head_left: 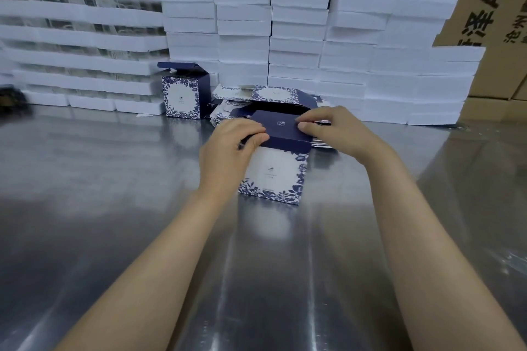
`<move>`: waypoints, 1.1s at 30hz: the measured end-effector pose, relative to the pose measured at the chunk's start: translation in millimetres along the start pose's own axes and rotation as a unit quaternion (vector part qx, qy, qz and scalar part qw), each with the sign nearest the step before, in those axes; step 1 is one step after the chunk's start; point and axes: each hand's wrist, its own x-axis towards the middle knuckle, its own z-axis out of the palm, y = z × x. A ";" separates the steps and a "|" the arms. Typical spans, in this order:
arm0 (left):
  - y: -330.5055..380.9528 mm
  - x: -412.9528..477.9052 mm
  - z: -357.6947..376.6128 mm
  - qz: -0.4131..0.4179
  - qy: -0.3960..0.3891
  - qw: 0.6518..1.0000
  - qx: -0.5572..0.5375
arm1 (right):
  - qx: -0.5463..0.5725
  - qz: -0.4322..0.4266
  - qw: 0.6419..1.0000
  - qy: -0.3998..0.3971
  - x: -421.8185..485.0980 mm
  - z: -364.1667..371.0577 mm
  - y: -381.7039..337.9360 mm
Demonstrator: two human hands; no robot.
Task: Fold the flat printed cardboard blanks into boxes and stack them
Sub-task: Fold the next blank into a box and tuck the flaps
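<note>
The left hand point(231, 148) hides 1 corner of the box point(273, 174), whose small print is unreadable.

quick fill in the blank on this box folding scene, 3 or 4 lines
1. The near box stands on a shiny ____ table.
2. The left hand and right hand hold the navy flap on its ____ side.
3. The far box has its lid ____.
4. The flat blanks lie ____ the near box.

Missing words: metal, top, open, behind.
</note>
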 end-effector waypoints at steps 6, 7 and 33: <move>4.7 -3.1 5.6 -0.142 0.012 0.988 0.060 | -0.007 0.022 0.999 0.033 2.7 17.6 4.4; 8.1 -4.1 7.2 -0.169 0.003 0.985 0.033 | 0.007 0.035 0.999 0.031 3.1 17.5 3.8; 13.8 8.3 0.6 -0.382 0.004 0.875 -0.298 | 0.132 0.106 0.985 -0.015 -4.9 -0.1 -2.5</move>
